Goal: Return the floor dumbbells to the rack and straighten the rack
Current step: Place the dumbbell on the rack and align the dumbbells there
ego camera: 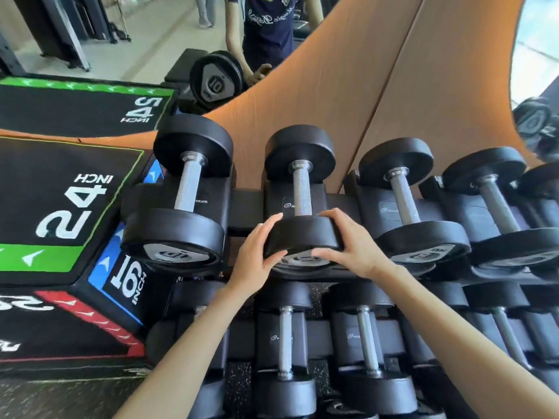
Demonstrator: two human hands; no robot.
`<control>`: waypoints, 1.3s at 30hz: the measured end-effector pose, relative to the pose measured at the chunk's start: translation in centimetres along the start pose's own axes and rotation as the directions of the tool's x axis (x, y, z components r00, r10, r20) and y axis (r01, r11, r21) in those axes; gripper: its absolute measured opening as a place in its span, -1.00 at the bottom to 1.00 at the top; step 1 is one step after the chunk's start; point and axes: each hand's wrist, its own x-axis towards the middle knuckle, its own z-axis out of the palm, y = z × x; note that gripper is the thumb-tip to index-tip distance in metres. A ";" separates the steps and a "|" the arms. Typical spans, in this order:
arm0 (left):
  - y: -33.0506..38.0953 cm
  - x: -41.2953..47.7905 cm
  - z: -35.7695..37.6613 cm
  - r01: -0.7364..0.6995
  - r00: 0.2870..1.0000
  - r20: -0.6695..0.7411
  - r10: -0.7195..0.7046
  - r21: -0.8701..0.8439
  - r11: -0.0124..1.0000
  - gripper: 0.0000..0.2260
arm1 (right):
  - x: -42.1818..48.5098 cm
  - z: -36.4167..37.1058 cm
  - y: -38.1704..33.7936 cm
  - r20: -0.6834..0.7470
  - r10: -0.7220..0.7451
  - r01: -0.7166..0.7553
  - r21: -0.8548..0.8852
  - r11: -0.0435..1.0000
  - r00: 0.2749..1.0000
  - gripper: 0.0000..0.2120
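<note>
Both hands are clamped on the near head of a black rubber dumbbell (302, 189) with a knurled steel handle. It lies in the second cradle from the left on the upper tier of the black two-tier rack (246, 204). The left hand (257, 258) wraps the head's left edge, fingers curled over the rim and thumb lying across the silver end plate. The right hand (351, 246) grips the right edge the same way, fingers over the top and thumb on the plate. The handle runs near to far, and the far head sits close to the orange-brown wood-panelled wall (363, 86).

Just to the left, in the end cradle, rests a larger black dumbbell (187, 182). To the right lies a third black dumbbell (402, 201), with more beyond it. On the lower tier, nearer, are two smaller steel-handled dumbbells (286, 340) (367, 343), and speckled dark floor (239, 376) shows between them. Left of the rack stands a black padded jump box (60, 207) printed "24 INCH" and "16 INCH". At the far left a wall mirror (121, 40) reflects the box, a dumbbell and a person in a dark blue shirt.
</note>
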 end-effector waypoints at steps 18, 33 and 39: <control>-0.2 2.2 2.4 -0.145 0.980 -0.159 0.116 -0.184 0.972 -0.42 | 0.3 2.9 1.2 -0.416 -0.006 0.124 0.257 0.958 0.909 -0.33; 4.4 4.9 0.9 -0.362 0.930 0.119 0.347 0.455 0.814 -0.49 | -0.7 6.9 5.2 -0.528 0.322 0.034 0.557 0.830 0.786 -0.62; 3.3 3.5 0.0 -0.205 0.978 0.059 0.200 0.109 0.973 -0.50 | -1.6 4.3 3.6 -0.308 0.162 -0.069 0.291 0.954 0.937 -0.24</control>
